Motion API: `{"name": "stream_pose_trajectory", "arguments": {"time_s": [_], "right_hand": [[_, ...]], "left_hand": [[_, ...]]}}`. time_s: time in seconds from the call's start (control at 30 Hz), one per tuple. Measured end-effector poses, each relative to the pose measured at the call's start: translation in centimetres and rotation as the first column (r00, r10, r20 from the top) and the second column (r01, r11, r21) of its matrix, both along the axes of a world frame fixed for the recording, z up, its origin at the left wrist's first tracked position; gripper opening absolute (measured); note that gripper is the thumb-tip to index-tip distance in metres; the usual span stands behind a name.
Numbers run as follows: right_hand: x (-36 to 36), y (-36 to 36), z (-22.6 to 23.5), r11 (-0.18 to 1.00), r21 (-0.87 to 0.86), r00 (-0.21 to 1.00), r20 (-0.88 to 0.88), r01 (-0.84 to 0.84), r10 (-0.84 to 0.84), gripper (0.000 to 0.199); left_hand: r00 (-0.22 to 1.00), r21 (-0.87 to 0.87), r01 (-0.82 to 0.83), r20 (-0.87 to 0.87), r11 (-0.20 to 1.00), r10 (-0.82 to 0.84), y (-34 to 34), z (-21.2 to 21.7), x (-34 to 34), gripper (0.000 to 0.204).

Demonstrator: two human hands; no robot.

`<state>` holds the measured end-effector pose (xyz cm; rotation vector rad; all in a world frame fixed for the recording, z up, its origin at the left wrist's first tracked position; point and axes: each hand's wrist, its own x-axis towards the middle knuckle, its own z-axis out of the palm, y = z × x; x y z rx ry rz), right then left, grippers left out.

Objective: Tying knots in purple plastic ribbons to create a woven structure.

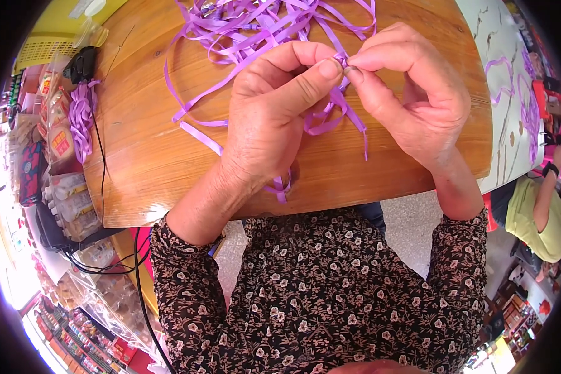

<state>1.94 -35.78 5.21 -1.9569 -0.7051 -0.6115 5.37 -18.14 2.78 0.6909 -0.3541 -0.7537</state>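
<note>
Right above the wooden surface (156, 162), both hands are working on a purple ribbon (338, 103). It's thin, flat and a bit glossy, lilac-purple, folded into a small bunch of loops right at the fingertips, with several loose tails hanging down from the pinch toward the surface and curling at the ends. The left hand (274, 118) has thumb and forefinger pressed together on the ribbon bunch, the other fingers curled under it. The right hand (417, 93) meets it from the other side, thumb and forefinger also pinching the same bunch, so the two pinches are touching or as good as.

Toward the far edge of the surface there's a messy heap of loose ribbon strips (262, 25) in the same purple, and one long strand (187, 109) trails from it across the wood toward the left hand. Just off the left edge of the surface sits another purple ribbon bundle (81, 118) among small packaged goods (59, 134). Past the right edge of the surface is a pale marbled table (511, 100) with more purple strands on it.
</note>
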Motion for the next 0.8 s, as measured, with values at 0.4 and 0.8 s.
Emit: {"name": "stream_pose_trajectory", "arguments": {"time_s": [0.4, 0.8], "right_hand": [[-0.35, 0.17, -0.86, 0.988, 0.152, 0.975, -0.224, 0.029, 0.005, 0.014], [-0.41, 0.56, -0.53, 0.821, 0.568, 0.858, -0.393, -0.057, 0.331, 0.012]], "left_hand": [[0.968, 0.177, -0.181, -0.142, 0.967, 0.207, -1.14, 0.81, -0.96, 0.007], [0.981, 0.175, -0.153, -0.094, 0.973, 0.171, -0.57, 1.26, -1.15, 0.012]]}}
